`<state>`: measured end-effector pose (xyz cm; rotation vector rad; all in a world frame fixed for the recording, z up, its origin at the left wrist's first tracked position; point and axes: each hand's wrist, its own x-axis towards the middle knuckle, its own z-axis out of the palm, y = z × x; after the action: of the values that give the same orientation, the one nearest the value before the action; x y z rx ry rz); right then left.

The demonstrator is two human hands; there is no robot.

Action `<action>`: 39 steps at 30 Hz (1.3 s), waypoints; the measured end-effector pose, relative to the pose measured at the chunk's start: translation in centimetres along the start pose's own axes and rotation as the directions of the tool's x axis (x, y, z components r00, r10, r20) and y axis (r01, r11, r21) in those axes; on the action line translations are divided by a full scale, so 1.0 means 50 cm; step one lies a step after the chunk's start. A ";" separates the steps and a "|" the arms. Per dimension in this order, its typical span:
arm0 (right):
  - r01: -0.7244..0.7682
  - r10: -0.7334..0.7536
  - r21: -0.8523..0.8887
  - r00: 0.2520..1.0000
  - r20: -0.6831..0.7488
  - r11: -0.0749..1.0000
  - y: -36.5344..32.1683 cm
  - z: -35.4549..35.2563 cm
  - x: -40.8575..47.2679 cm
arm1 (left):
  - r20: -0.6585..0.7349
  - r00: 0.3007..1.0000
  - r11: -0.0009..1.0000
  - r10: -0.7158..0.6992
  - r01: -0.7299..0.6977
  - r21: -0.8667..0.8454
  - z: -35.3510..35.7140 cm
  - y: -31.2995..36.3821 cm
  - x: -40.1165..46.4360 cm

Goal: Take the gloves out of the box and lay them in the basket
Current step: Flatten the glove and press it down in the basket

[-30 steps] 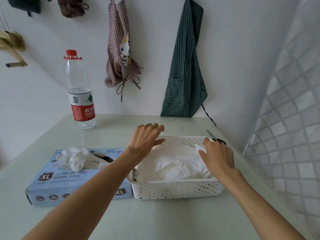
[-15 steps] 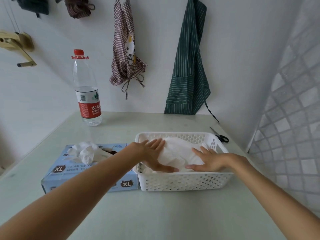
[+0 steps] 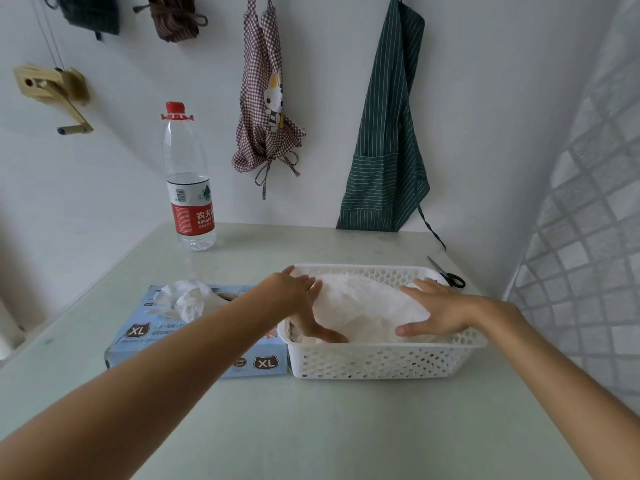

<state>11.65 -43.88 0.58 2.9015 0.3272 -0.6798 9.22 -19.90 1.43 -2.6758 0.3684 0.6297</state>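
A white perforated basket (image 3: 381,362) stands on the table with a heap of white gloves (image 3: 360,303) in it. My left hand (image 3: 298,299) lies flat on the heap's left side, fingers straight, thumb stretched along the front. My right hand (image 3: 436,310) presses flat on the heap's right side. To the left of the basket and touching it is the light blue glove box (image 3: 145,334) marked XL, with white gloves (image 3: 183,299) bunched up out of its top opening.
A water bottle (image 3: 188,188) with a red cap stands at the back left of the table. Black-handled scissors (image 3: 446,273) lie behind the basket's right corner. Two aprons hang on the wall behind. A tiled wall closes the right side.
Both hands came down from above the basket onto the glove heap and now lie flat on it, the heap pressed lower. The camera view shifted slightly.
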 end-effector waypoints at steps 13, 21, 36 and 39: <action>0.205 -0.129 0.316 0.960 -0.247 0.926 -0.135 -0.062 -0.068 | -0.360 0.928 0.871 -0.096 -0.097 -0.482 0.111 -0.196 -0.053; 0.496 -0.251 0.220 0.715 -0.653 0.840 -0.391 -0.002 -0.002 | -0.440 0.824 0.563 -0.358 -0.185 -0.805 0.261 -0.324 -0.102; 0.654 -0.130 0.478 0.659 -0.741 0.587 -0.522 -0.007 0.048 | -0.713 0.619 0.417 -0.330 -0.582 -0.699 0.209 -0.318 -0.128; 0.655 -0.089 0.482 0.640 -0.763 0.582 -0.505 -0.013 0.047 | -0.726 0.602 0.402 -0.333 -0.606 -0.687 0.206 -0.310 -0.119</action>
<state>7.85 -18.96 -2.16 3.8226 1.0775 0.4445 5.33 -0.79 0.14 -3.9668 0.6603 -0.7646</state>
